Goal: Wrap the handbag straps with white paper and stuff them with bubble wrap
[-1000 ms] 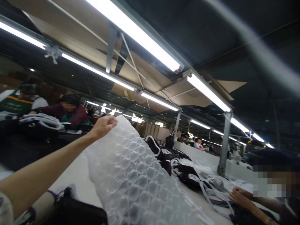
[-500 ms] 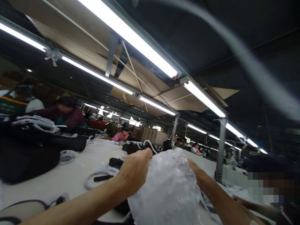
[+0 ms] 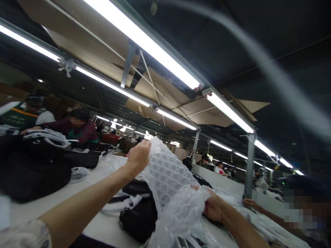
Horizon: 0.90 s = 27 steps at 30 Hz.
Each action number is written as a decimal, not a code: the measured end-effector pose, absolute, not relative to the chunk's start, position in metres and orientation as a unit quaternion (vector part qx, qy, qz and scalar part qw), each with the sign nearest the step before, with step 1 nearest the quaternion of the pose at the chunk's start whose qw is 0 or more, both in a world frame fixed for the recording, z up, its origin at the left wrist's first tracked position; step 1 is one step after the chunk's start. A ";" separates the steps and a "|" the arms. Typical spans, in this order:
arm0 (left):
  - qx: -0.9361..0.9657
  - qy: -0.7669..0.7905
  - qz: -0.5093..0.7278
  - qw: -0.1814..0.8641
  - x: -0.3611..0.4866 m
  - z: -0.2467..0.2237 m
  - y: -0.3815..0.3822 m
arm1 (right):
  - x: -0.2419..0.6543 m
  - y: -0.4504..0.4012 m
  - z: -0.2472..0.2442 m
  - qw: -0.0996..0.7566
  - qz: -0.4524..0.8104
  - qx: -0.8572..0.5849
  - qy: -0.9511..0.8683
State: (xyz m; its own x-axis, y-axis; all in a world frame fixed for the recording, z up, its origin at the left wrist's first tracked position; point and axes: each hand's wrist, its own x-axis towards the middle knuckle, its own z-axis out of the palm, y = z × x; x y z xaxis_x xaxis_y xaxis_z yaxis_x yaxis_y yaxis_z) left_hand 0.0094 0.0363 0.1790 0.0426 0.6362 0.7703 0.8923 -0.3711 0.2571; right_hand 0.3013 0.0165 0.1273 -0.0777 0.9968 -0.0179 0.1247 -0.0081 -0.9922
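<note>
Pinching bubble wrap (image 3: 169, 168), left hand (image 3: 139, 155) and, seemingly, half-hidden right hand (image 3: 214, 206) could tear it by overpulling.

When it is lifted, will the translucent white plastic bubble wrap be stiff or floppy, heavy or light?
The translucent white plastic bubble wrap is probably floppy, since it hangs from the left hand and bunches at the right hand. It is likely light for its size, as rounded bubbles cover it.
</note>
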 end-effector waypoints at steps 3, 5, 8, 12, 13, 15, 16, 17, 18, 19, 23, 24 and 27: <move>-0.762 -0.493 -0.413 0.079 0.036 0.158 0.013 | 0.287 0.032 0.126 0.502 0.508 -0.518 -0.471; -0.794 -0.457 -0.400 0.023 0.043 0.145 0.000 | 0.280 0.036 0.128 0.521 0.517 -0.523 -0.432; -0.823 -0.406 -0.393 -0.056 0.042 0.130 -0.014 | 0.269 0.036 0.129 0.539 0.526 -0.520 -0.403; -0.820 -0.365 -0.418 -0.139 0.039 0.107 -0.016 | 0.250 0.032 0.126 0.557 0.534 -0.487 -0.409; -0.821 -0.355 -0.423 -0.145 0.040 0.101 -0.015 | 0.245 0.032 0.125 0.558 0.536 -0.480 -0.413; -0.836 -0.337 -0.414 -0.129 0.043 0.089 -0.013 | 0.237 0.032 0.123 0.560 0.539 -0.470 -0.419; -0.847 -0.331 -0.400 -0.113 0.045 0.083 -0.013 | 0.234 0.033 0.123 0.561 0.538 -0.467 -0.422; -0.857 -0.333 -0.383 -0.094 0.047 0.078 -0.014 | 0.231 0.033 0.123 0.562 0.537 -0.464 -0.425; -0.863 -0.343 -0.364 -0.073 0.050 0.074 -0.015 | 0.228 0.032 0.124 0.561 0.536 -0.463 -0.428; -0.865 -0.358 -0.348 -0.048 0.052 0.070 -0.017 | 0.225 0.031 0.125 0.559 0.537 -0.461 -0.433; -0.869 -0.380 -0.310 0.070 0.057 0.065 -0.024 | 0.215 0.019 0.136 0.542 0.539 -0.453 -0.458; -0.875 -0.366 -0.301 0.099 0.057 0.065 -0.025 | 0.214 0.015 0.140 0.538 0.542 -0.450 -0.462; -0.889 -0.324 -0.273 0.171 0.054 0.071 -0.023 | 0.213 0.003 0.148 0.510 0.522 -0.438 -0.526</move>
State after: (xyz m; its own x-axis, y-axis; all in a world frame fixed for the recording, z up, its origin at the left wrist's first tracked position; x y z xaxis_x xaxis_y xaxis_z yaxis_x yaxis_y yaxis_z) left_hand 0.0538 -0.0229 0.0706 0.6411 0.4827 0.5967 0.6699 -0.7313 -0.1282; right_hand 0.2135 0.0028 0.1479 -0.0967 0.9922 0.0788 -0.0712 0.0721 -0.9949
